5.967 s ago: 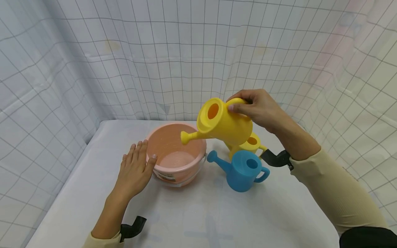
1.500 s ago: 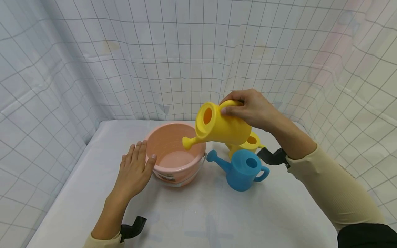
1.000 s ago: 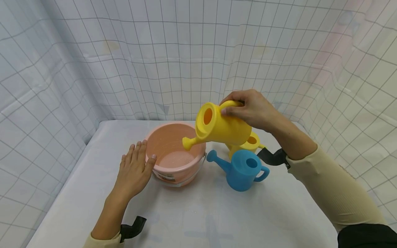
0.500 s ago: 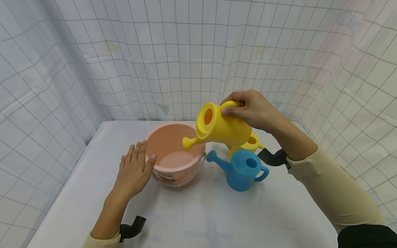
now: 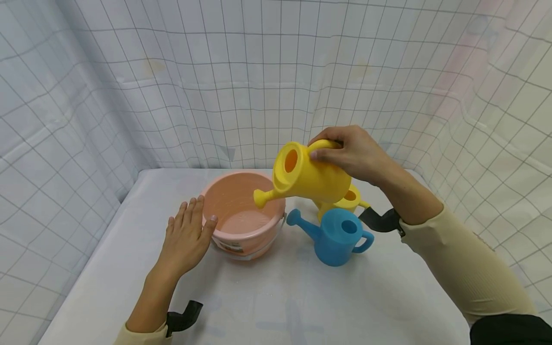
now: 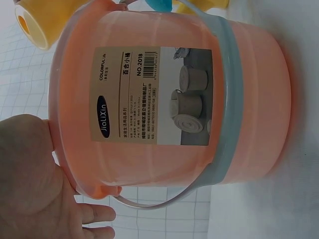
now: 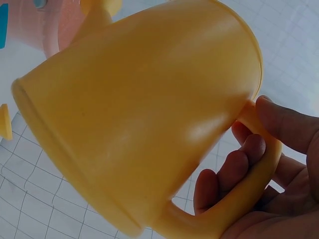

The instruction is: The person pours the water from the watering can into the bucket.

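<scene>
My right hand (image 5: 351, 151) grips the handle of a yellow watering can (image 5: 316, 177). The can is tilted in the air, its spout head hanging over the right part of a pink bucket (image 5: 246, 235). In the right wrist view the fingers curl round the handle (image 7: 254, 184). At the bucket's left side my left hand (image 5: 185, 237) rests against the rim, its fingers straight. The left wrist view shows the bucket's label (image 6: 149, 97) and its lowered bail handle (image 6: 227, 99). Whether water runs from the spout cannot be made out.
A blue watering can (image 5: 336, 239) stands upright on the white table (image 5: 302, 297), right of the bucket. Behind it is a second yellow watering can (image 5: 345, 203), partly hidden by the held one. White grid-patterned curtains (image 5: 215, 96) enclose the back and sides.
Compared with six seconds ago, the held watering can has shifted slightly left and its spout end sits a little lower. Over the last second it is almost still. The left hand stays put.
</scene>
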The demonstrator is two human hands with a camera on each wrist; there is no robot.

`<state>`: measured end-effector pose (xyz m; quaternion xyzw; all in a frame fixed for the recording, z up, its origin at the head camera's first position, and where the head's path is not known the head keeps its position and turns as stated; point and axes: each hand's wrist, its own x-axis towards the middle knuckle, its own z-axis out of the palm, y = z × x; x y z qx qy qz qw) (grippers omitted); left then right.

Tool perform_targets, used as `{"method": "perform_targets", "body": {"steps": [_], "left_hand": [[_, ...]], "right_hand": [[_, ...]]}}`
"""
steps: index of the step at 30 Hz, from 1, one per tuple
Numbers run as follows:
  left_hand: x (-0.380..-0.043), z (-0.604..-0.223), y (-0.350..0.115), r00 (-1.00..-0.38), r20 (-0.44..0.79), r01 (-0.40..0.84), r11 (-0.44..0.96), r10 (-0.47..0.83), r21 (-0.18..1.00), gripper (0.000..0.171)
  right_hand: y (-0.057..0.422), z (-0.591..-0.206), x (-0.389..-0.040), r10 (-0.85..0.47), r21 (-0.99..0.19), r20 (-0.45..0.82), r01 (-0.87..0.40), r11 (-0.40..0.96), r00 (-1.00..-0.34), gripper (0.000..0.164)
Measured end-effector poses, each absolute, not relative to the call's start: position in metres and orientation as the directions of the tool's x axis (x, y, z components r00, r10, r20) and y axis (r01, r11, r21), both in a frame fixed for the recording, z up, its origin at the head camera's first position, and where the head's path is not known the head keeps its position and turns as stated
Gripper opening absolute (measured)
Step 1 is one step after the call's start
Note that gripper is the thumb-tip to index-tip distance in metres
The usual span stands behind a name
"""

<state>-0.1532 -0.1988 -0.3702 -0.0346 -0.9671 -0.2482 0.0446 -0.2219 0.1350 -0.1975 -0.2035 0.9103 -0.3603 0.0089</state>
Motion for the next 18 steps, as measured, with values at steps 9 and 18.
{"method": "perform_targets", "body": {"steps": [9, 18], "left_hand": [[-0.1536, -0.3714, -0.199, -0.993, 0.114, 0.094, 0.877, 0.045, 0.47, 0.073], [-0.1523, -0.3704, -0.198, -0.993, 0.113, 0.093, 0.878, 0.045, 0.47, 0.073]], "right_hand": [[0.1382, -0.1963, -0.2196, -0.369, -0.666, 0.137, -0.361, 0.653, -0.919, 0.024], [0.139, -0.1969, -0.2178, -0.363, -0.681, 0.143, -0.358, 0.639, -0.921, 0.025]]}}
